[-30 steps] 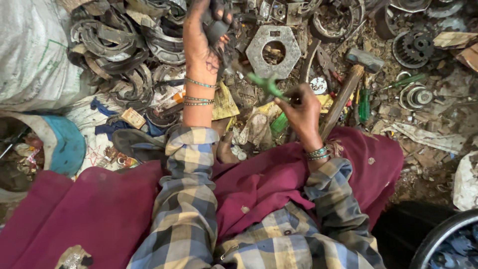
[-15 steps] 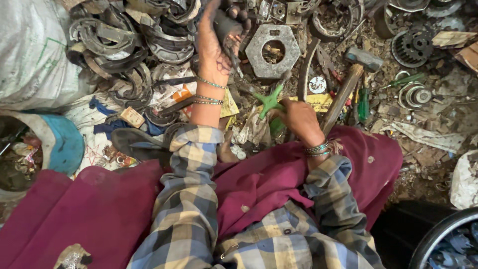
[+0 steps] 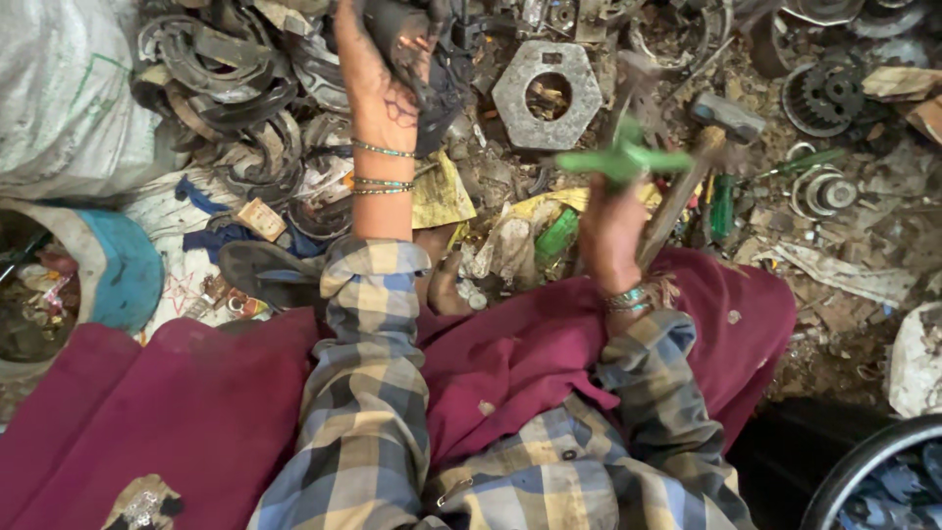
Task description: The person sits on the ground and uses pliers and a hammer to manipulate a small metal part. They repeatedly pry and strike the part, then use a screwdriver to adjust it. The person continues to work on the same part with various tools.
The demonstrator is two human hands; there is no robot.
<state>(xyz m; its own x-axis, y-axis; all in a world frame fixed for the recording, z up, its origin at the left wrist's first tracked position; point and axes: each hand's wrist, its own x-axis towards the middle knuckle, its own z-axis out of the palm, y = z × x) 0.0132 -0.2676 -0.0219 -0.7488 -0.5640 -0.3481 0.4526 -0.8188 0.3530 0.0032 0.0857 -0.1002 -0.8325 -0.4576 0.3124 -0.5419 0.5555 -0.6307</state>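
**Green tool in one hand, dark part in the other**

Green plastic stands out against the grime: the right hand (image 3: 610,236) is closed in a fist round the shaft of a green tool (image 3: 623,157) with a cross-shaped handle, the cross blurred, as if being turned or swung. The grip is tight and low on the shaft, which leaves the crossbar free above the knuckles. The left hand (image 3: 378,74) is raised well ahead of the body, fingers curled shut round a dark part (image 3: 402,25) with what looks like copper showing at one spot — exactly what it is cannot be told, since it runs off the top edge. Held up like that, the part sits clear of the clutter below and in plain sight of the head camera.

Just beside the right hand a hammer (image 3: 702,162) lies slanted, head away from the person, handle pointing back towards the lap — within easy reach. Beyond it a big steel hex nut (image 3: 546,93) rests flat among the scrap. Curved brake shoes (image 3: 221,88) are heaped under and left of the raised arm, a gear (image 3: 824,98) lies far right, and a blue tub (image 3: 128,270) sits at the left by a white sack (image 3: 59,98). Everything rests on the dirt floor, with maroon cloth (image 3: 196,412) over the lap.
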